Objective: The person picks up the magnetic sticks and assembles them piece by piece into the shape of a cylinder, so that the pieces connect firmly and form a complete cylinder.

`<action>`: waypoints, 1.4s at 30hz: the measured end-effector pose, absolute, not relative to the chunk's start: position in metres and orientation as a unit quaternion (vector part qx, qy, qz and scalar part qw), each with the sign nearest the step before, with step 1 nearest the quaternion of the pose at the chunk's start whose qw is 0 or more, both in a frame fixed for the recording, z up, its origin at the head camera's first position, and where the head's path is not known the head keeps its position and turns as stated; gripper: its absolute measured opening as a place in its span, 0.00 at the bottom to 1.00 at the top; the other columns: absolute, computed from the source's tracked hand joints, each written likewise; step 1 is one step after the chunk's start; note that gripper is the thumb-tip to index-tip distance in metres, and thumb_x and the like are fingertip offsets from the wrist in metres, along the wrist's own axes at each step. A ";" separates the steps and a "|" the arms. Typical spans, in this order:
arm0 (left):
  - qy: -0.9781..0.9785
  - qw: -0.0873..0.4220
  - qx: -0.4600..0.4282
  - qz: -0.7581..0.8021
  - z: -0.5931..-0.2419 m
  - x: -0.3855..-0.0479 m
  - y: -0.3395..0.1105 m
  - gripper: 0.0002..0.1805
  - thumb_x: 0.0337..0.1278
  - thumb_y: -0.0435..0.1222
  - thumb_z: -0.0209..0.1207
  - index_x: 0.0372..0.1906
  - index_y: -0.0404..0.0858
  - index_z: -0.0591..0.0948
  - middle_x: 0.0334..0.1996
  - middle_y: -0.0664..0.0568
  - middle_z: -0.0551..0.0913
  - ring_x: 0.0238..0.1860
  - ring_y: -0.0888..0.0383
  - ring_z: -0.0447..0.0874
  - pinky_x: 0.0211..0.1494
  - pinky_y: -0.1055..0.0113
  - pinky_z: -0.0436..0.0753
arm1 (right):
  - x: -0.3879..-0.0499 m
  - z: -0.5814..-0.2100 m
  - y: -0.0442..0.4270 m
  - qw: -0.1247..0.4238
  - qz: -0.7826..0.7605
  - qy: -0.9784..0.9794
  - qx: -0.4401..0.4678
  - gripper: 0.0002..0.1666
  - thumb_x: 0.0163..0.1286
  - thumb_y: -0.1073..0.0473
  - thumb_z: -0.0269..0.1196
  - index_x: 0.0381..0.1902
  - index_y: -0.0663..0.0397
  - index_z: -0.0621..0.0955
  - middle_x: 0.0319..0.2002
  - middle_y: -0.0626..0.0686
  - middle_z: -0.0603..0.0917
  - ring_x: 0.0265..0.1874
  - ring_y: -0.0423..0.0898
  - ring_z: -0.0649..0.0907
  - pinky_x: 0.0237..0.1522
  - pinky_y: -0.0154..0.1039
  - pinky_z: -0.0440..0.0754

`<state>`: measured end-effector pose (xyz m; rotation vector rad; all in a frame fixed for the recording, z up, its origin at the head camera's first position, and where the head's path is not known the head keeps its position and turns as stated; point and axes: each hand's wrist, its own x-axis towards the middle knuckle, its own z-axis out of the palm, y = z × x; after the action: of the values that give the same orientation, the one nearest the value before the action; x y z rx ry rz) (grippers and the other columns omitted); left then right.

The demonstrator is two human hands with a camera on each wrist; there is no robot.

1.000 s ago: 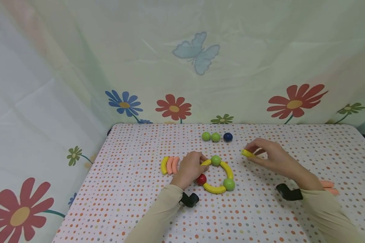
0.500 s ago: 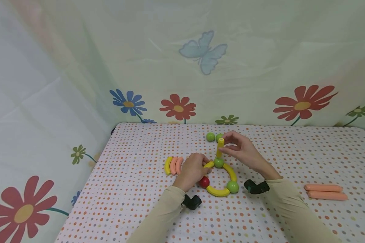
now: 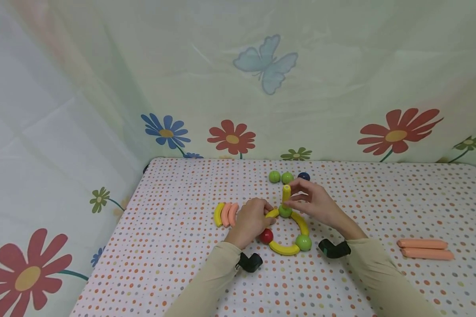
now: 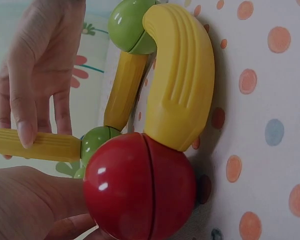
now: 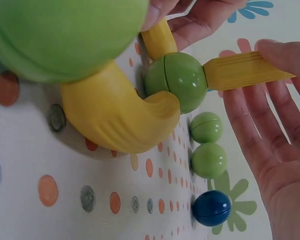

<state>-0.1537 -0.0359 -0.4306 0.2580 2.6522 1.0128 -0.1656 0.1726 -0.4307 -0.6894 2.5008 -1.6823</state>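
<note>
A ring of curved yellow toy rods (image 3: 284, 249) and balls lies on the table. Its red ball (image 3: 266, 236) is nearest my left hand (image 3: 251, 222), which grips the ring's left yellow rod (image 5: 159, 40), mostly hidden by the fingers in the head view. My right hand (image 3: 313, 202) pinches another yellow rod (image 3: 287, 193) between thumb and fingers. That rod stands upright, its lower end touching the green ball (image 5: 182, 82) at the ring's far side. A second green ball (image 3: 303, 242) sits at the ring's near right.
Left of my left hand lie a curved yellow rod (image 3: 219, 215) and two curved pink rods (image 3: 229, 215). Behind the ring are two green balls (image 3: 280, 177) and a dark blue ball (image 3: 303, 176). Two straight pink rods (image 3: 426, 249) lie at the right. A printed curtain (image 3: 321, 88) hangs behind.
My right hand has carried the yellow rod leftward from the right side, turned it upright and lowered it onto the far green ball. My left hand keeps its hold on the ring.
</note>
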 end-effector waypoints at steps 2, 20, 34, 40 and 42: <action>0.922 0.137 0.098 0.349 -0.430 -0.153 -0.037 0.13 0.60 0.35 0.74 0.48 0.34 0.88 0.36 0.53 0.84 0.32 0.63 0.78 0.35 0.72 0.76 | -0.165 -0.431 0.172 0.016 -0.534 0.813 -0.231 0.19 0.66 0.76 0.70 0.53 0.68 0.78 0.49 0.62 0.83 0.46 0.49 0.86 0.51 0.35 0.85; 0.921 0.136 0.095 0.354 -0.428 -0.151 -0.036 0.12 0.59 0.35 0.75 0.46 0.36 0.88 0.35 0.54 0.83 0.33 0.63 0.78 0.35 0.72 0.77 | -0.161 -0.431 0.173 0.006 -0.539 0.810 -0.229 0.20 0.65 0.76 0.70 0.54 0.69 0.78 0.50 0.63 0.82 0.46 0.47 0.86 0.51 0.35 0.85; 0.917 0.142 0.086 0.362 -0.427 -0.149 -0.037 0.13 0.60 0.34 0.74 0.47 0.35 0.88 0.35 0.54 0.84 0.32 0.63 0.78 0.34 0.72 0.77 | -0.132 -0.403 0.269 0.031 -0.338 0.908 -0.245 0.16 0.65 0.67 0.74 0.48 0.57 0.83 0.45 0.50 0.85 0.43 0.41 0.84 0.46 0.39 0.86; 0.918 0.145 0.082 0.361 -0.426 -0.149 -0.036 0.13 0.60 0.34 0.74 0.48 0.35 0.88 0.36 0.54 0.84 0.31 0.64 0.79 0.34 0.72 0.77 | -0.114 -0.407 0.347 0.111 -0.238 0.937 -0.232 0.18 0.60 0.67 0.77 0.46 0.56 0.84 0.41 0.44 0.85 0.38 0.29 0.79 0.38 0.35 0.83; 0.917 0.146 0.083 0.361 -0.425 -0.149 -0.036 0.13 0.60 0.34 0.74 0.48 0.35 0.88 0.36 0.53 0.85 0.31 0.63 0.79 0.34 0.72 0.77 | -0.106 -0.411 0.371 0.113 -0.215 0.946 -0.214 0.18 0.58 0.69 0.77 0.45 0.57 0.84 0.39 0.43 0.85 0.35 0.27 0.78 0.35 0.34 0.82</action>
<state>-0.1489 -0.0360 -0.4252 0.2391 2.6409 1.0399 -0.1059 0.3706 -0.4108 -0.6281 2.7751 -0.6307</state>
